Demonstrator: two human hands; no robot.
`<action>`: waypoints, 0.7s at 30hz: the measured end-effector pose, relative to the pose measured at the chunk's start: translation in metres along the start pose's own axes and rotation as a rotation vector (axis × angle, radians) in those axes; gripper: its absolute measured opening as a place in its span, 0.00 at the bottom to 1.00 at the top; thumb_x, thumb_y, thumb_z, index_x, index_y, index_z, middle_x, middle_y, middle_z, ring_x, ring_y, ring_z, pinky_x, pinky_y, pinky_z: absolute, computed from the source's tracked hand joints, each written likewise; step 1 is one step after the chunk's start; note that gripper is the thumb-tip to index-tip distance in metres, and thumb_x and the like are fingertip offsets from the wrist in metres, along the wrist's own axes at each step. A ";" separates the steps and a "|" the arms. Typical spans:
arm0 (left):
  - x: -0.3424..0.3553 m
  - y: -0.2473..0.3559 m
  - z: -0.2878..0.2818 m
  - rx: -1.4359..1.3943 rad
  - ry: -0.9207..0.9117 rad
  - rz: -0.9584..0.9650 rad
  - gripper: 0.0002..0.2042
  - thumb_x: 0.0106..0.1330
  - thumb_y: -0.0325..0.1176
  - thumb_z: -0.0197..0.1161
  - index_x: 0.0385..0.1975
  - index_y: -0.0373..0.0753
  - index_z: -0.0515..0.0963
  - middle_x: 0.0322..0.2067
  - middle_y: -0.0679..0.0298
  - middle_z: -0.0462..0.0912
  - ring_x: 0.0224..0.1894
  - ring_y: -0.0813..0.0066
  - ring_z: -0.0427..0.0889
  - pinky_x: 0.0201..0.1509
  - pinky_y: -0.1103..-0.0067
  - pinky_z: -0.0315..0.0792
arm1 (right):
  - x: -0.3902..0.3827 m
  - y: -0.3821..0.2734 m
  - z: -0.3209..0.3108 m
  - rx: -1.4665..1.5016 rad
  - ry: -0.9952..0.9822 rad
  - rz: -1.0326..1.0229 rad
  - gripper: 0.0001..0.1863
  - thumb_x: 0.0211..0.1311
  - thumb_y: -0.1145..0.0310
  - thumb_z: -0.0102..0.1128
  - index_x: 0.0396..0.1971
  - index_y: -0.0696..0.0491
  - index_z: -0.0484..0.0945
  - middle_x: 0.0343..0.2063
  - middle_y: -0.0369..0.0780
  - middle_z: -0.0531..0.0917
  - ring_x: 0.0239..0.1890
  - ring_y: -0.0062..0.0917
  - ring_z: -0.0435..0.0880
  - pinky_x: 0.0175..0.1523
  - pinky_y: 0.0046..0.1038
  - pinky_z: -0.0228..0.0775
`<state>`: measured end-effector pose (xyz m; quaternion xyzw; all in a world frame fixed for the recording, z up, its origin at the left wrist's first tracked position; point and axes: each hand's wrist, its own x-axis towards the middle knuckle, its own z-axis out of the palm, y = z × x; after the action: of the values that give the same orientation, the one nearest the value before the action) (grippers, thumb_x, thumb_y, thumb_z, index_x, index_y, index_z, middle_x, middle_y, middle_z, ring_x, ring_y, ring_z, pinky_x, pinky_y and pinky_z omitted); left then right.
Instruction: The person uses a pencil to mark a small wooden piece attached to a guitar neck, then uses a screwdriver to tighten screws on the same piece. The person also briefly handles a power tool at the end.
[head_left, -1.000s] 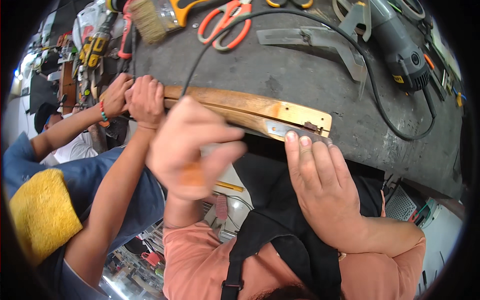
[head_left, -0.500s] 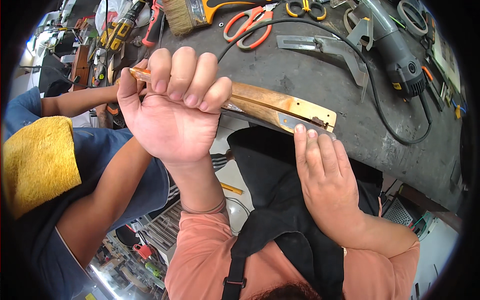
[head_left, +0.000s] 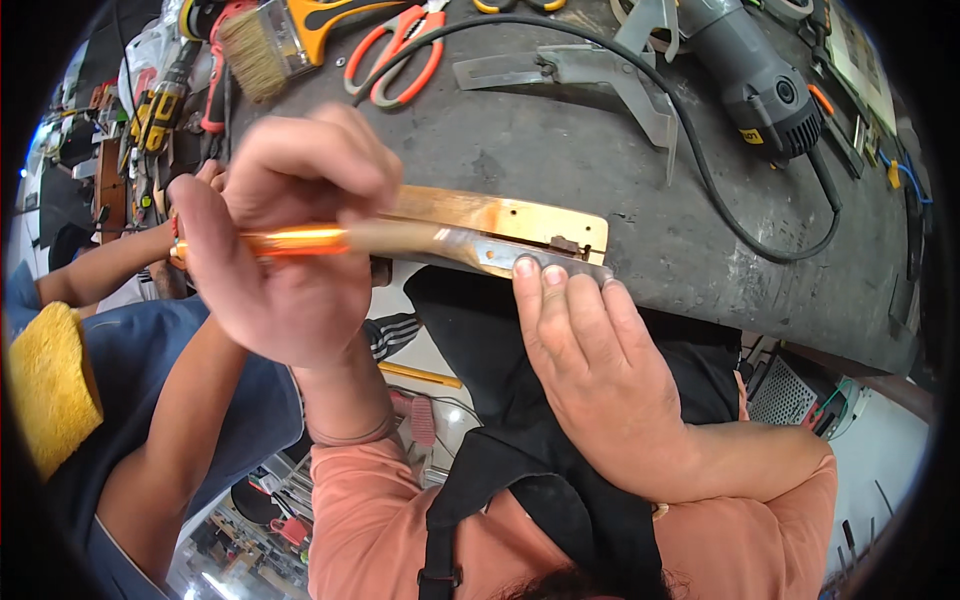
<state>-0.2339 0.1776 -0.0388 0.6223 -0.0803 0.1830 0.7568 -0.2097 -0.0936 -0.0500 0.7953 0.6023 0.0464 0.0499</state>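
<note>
My left hand (head_left: 290,230), smeared by motion, has its fingers curled round a thin tool with a see-through orange handle (head_left: 300,241). The tool's front part is blurred and points right toward a flat metal strip (head_left: 492,254); I cannot tell whether they touch. That strip has a small hole and lies along the near edge of a long pale wooden piece (head_left: 560,226) with a slot and dark holes. The fingertips of my right hand (head_left: 605,370), close together, hold the strip against the wood; its thumb is hidden. The wood rests at the dark table's front edge.
An angle grinder (head_left: 765,95) with a black cord stands at the back right of the dark table (head_left: 690,240). Orange-handled scissors (head_left: 420,75), a metal bracket (head_left: 590,75), a wide brush (head_left: 260,60) and a yellow drill (head_left: 160,110) lie behind. Another person's arm (head_left: 190,410) is close on my left.
My left hand has turned and dropped, bringing the orange-handled tool across toward the metal strip. My right hand keeps its hold on the strip. The whole view has shifted, so things appear farther left.
</note>
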 end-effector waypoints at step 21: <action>0.006 -0.036 0.035 0.427 -0.219 -0.176 0.10 0.50 0.21 0.76 0.24 0.36 0.77 0.23 0.61 0.82 0.22 0.69 0.81 0.27 0.76 0.72 | -0.001 -0.001 0.006 0.107 0.034 0.023 0.26 0.66 0.65 0.64 0.62 0.59 0.84 0.55 0.42 0.78 0.66 0.36 0.76 0.73 0.38 0.79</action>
<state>-0.2112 0.1391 -0.0621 0.7886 -0.0669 0.0610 0.6082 -0.2103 -0.0940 -0.0562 0.8029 0.5954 0.0281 -0.0034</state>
